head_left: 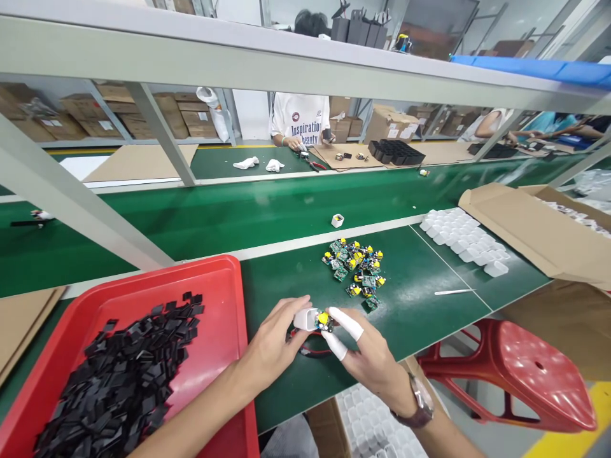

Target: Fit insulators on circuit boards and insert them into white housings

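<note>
Red tray (pixel 224 280): holds black pieces (pixel 138 362), left of both hands.
Left hand (pixel 273 343): grips the white casing (pixel 303 319) between thumb and fingers, its opening facing right.
Circuit board (pixel 323 320): at the casing's mouth, between the hands.
Right hand (pixel 370 356): pinches the circuit board in white-covered fingertips (pixel 347 323).
Casing rows (pixel 463 238): well apart, far right.

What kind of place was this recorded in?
Most likely an electronics assembly line: small circuit boards piled on a green workbench, white plastic housings set out in rows, and a co-worker seated across the conveyor belt.
</note>
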The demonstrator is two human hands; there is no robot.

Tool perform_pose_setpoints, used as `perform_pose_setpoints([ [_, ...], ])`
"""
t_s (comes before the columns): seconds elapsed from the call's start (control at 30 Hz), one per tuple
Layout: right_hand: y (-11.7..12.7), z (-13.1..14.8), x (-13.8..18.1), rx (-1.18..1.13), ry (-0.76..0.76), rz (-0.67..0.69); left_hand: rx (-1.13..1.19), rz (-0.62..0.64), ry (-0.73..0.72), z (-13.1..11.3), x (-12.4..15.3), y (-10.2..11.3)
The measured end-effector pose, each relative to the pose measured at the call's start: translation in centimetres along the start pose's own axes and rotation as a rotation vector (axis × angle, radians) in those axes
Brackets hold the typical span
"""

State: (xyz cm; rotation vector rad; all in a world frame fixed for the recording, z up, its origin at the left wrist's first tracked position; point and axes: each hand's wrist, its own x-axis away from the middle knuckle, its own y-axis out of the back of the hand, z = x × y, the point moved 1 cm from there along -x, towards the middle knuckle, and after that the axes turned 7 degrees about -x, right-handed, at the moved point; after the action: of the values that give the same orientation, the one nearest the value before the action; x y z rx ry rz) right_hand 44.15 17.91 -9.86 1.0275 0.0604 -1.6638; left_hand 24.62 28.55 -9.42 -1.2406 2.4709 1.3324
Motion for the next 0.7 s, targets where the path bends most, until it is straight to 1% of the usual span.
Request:
perform_pose_setpoints([
  [0.07,0.0,0.2,0.0,0.041,0.031,0.036,-0.002,0.015,0.004,0.1,0.2,-0.1],
  [0.17,0.4,0.6,-0.4,0.08,0.042,0.105,0.001,0.038,-0.007,0.2,0.4,-0.1],
  [0.27,0.7,0.9,-1.0,0.119,0.058,0.146,-0.013,0.064,0.005,0.3,0.5,-0.1],
  [0.53,1.0,1.2,-1.7,0.158,0.086,0.189,-0.077,0.051,-0.011,0.3,0.7,-0.2],
  [0.7,1.0,0.9,-1.9,0.143,0.079,0.202,-0.108,0.035,-0.062,-0.2,0.5,-0.2],
])
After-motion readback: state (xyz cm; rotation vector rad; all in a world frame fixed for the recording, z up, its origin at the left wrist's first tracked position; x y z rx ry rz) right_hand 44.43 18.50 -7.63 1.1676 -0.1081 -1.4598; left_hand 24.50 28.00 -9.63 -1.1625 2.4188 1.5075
